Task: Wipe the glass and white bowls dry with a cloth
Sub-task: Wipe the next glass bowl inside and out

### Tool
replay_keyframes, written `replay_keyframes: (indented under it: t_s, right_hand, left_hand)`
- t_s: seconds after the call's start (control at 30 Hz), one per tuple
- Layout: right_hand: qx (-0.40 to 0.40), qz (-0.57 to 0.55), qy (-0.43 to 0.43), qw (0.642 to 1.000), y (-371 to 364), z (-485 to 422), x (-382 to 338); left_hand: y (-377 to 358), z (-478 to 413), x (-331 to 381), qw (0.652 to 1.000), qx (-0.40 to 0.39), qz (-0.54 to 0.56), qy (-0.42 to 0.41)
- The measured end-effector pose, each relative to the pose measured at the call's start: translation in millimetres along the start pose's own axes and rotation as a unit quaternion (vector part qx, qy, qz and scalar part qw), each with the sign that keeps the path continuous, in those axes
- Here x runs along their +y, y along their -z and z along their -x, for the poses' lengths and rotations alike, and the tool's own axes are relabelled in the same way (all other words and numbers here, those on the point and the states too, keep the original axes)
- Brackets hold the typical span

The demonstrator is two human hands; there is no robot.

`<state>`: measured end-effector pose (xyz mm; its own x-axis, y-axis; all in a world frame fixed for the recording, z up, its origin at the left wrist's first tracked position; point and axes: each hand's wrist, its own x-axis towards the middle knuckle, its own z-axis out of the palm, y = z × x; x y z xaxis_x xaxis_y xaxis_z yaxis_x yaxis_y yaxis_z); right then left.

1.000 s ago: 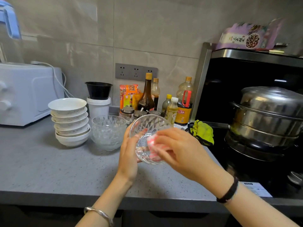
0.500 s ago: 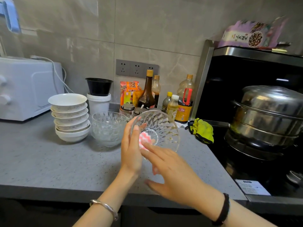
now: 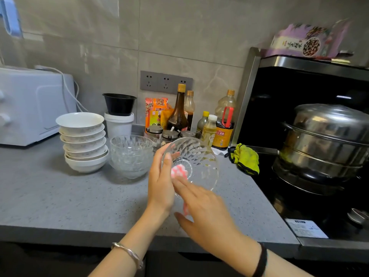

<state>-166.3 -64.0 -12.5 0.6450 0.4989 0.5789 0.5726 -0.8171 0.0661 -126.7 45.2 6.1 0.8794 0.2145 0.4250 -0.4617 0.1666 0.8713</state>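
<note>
My left hand (image 3: 161, 182) grips a cut-glass bowl (image 3: 199, 156) by its left rim and holds it tilted above the grey counter (image 3: 60, 196). A pink-and-white cloth (image 3: 179, 170) shows through the bowl's base. My right hand (image 3: 205, 212) comes up from below the bowl, holding the cloth with its fingers against the glass; it is blurred. A bit of the cloth hangs under the palm. A stack of glass bowls (image 3: 130, 154) stands on the counter to the left. Beside it is a stack of several white bowls (image 3: 83, 140).
Sauce bottles and jars (image 3: 179, 112) line the wall behind the bowls. A black bowl sits on a white tub (image 3: 119, 124). A white appliance (image 3: 30, 104) is at far left. On the right a steel steamer pot (image 3: 323, 140) stands on the stove by a yellow-green rag (image 3: 245, 158).
My right hand has dropped from in front of the bowl to below it, taking the cloth to the bowl's base. The left hand turned the bowl and lifted it slightly.
</note>
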Motion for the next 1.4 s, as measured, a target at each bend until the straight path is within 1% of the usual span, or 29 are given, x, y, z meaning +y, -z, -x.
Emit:
replay_keyframes:
  t_s: [0.07,0.1,0.17,0.23,0.3,0.33,0.4,0.47,0.53,0.6,0.63,0.7,0.8,0.87,0.9,0.97,1.03,1.1,1.17,1.2,1.3,1.4]
  right_hand:
    - [0.002,-0.041,0.017,0.999,2,-1,7]
    - [0.004,-0.023,0.037,0.999,4,-1,15]
    - [-0.005,0.077,0.095,0.993,9,-2,37]
    - [-0.035,0.17,0.113,0.978,15,-3,53]
    - [-0.042,0.199,0.101,0.974,18,-3,59]
    - [-0.03,0.199,0.1,0.974,17,-4,57]
    - [0.004,0.175,0.096,0.98,14,-7,48]
    - [0.048,0.114,0.073,0.99,11,-14,35]
    - [0.083,0.04,0.033,0.995,10,-21,19]
    - [0.102,-0.012,0.006,0.995,9,-25,10]
    - [0.103,-0.017,0.0,0.994,9,-26,6]
    - [0.098,-0.002,0.003,0.995,6,-25,2]
    - [0.082,0.02,0.052,0.995,0,-18,9]
    - [0.043,0.065,0.101,0.992,-2,-8,26]
    - [0.016,0.119,0.127,0.985,-1,-3,38]
    - [-0.018,0.239,0.162,0.957,3,2,60]
    - [-0.016,0.307,0.165,0.937,5,2,76]
    - [-0.002,0.331,0.15,0.932,5,1,79]
    - [0.028,0.312,0.139,0.94,1,4,68]
    - [0.032,0.288,0.12,0.95,-2,5,59]
    - [0.001,0.145,0.036,0.989,-12,6,26]
    - [0.017,0.018,0.005,1.0,-12,4,7]
  left_hand:
    - [1,-3,2,1.0,-0.006,0.0,0.004]
    - [3,-4,3,1.0,-0.02,-0.004,0.008]
    - [8,-9,7,0.997,-0.066,-0.013,0.041]
    - [11,-13,13,0.99,-0.112,-0.023,0.082]
    - [13,-15,17,0.986,-0.133,-0.016,0.102]
    - [14,-15,19,0.985,-0.134,-0.009,0.106]
    - [11,-14,19,0.986,-0.124,0.011,0.115]
    - [6,-9,15,0.987,-0.1,0.03,0.122]
    - [0,-4,9,0.99,-0.055,0.058,0.12]
    - [-5,1,5,0.987,-0.004,0.112,0.118]
    - [-7,4,3,0.984,0.016,0.134,0.113]
    - [-10,7,3,0.985,0.035,0.143,0.094]
    - [-6,4,4,0.991,0.024,0.107,0.071]
    - [1,-1,3,0.994,-0.013,0.074,0.08]
    - [6,-3,1,0.994,-0.036,0.052,0.089]
    - [11,-4,1,0.991,-0.083,0.015,0.105]
    - [13,-5,3,0.987,-0.11,-0.002,0.115]
    - [12,-8,5,0.988,-0.114,-0.004,0.108]
    - [11,-9,4,0.99,-0.1,0.002,0.1]
    - [10,-8,2,0.991,-0.092,0.007,0.098]
    - [4,-4,-3,0.995,-0.052,0.007,0.08]
    - [-2,-1,-2,0.998,-0.014,0.014,0.055]
